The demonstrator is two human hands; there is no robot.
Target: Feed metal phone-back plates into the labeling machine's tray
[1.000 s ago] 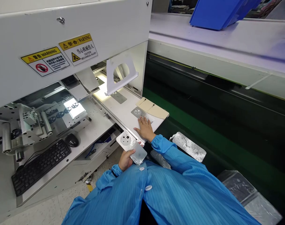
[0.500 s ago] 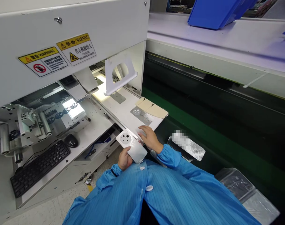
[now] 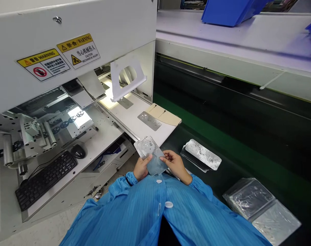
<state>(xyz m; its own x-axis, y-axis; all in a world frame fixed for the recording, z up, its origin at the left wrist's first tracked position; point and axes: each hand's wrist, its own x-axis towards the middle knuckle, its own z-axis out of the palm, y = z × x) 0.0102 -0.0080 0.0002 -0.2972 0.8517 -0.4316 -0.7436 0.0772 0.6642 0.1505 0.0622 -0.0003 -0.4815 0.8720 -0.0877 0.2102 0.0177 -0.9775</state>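
Both hands hold one thin silver plate point(image 3: 151, 154) with round holes, close to my chest at the front edge of the machine's white tray point(image 3: 135, 118). My left hand point(image 3: 141, 168) grips its lower left side; my right hand point(image 3: 173, 163) pinches its right edge. A second plate of the same kind point(image 3: 149, 120) lies flat on the white tray, beside a beige card point(image 3: 164, 114). A small stack of plates point(image 3: 202, 154) in shiny film rests on the dark belt to the right of my right hand.
A white machine housing with yellow warning labels point(image 3: 59, 56) overhangs the tray. Below left sit a black keyboard point(image 3: 44, 179) and a mouse point(image 3: 78, 151). A green conveyor belt point(image 3: 222, 136) runs on the right, with wrapped packs point(image 3: 263, 210) near me. Blue bins point(image 3: 229, 12) stand far back.
My right hand left the plate on the white tray and came back to the plate held by my left hand. The held plate has moved slightly right, toward my chest.
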